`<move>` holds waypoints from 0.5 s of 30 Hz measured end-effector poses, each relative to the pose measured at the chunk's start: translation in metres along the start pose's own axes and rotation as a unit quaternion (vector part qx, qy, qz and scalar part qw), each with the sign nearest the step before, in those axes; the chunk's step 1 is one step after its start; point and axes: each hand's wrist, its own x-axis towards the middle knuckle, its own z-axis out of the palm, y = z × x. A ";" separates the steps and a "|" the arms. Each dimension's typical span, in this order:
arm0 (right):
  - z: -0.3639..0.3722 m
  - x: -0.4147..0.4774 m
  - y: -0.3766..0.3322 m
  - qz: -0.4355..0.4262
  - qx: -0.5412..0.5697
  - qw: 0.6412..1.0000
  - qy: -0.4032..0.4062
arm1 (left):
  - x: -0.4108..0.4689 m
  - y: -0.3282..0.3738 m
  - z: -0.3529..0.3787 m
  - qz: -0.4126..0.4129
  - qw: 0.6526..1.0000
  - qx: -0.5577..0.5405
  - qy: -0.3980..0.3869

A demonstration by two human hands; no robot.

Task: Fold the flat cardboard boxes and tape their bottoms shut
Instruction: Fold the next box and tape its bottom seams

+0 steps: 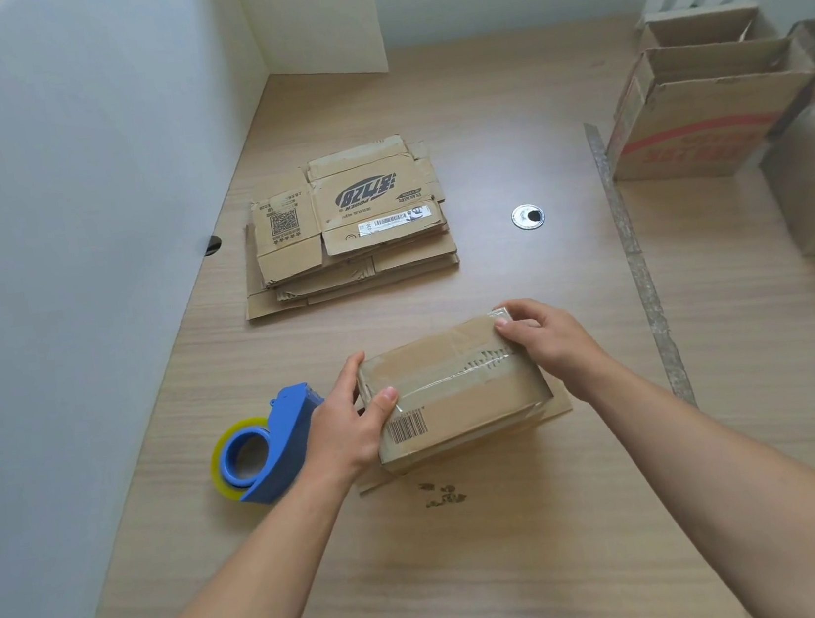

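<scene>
A small folded cardboard box [450,396] stands upside down on the table, its flaps spread flat beneath it, with clear tape along the seam of its upturned bottom. My left hand [346,428] grips its left end, thumb lying on top near a barcode. My right hand [549,342] holds the far right end, fingers curled over the taped corner. A stack of flat cardboard boxes [347,223] lies further back on the table. A blue tape dispenser [270,446] with a clear tape roll rests just left of my left hand.
Several open cardboard boxes [711,113] stand at the right side of the wooden table [530,552]. A metal cable grommet [528,216] sits mid-table. A grey strip [634,253] runs along the table on the right. White partition walls [73,223] close off the left and back.
</scene>
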 end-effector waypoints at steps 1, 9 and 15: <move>0.001 0.001 0.001 -0.005 -0.014 1.000 0.007 | 0.000 0.000 0.000 0.000 1.000 0.001 -0.001; 0.007 -0.004 0.004 -0.038 -0.082 0.994 0.061 | 0.001 0.001 0.001 -0.007 1.000 -0.023 -0.006; 0.015 -0.012 0.003 -0.032 -0.088 0.989 0.112 | -0.007 0.004 0.014 -0.021 0.998 0.014 0.060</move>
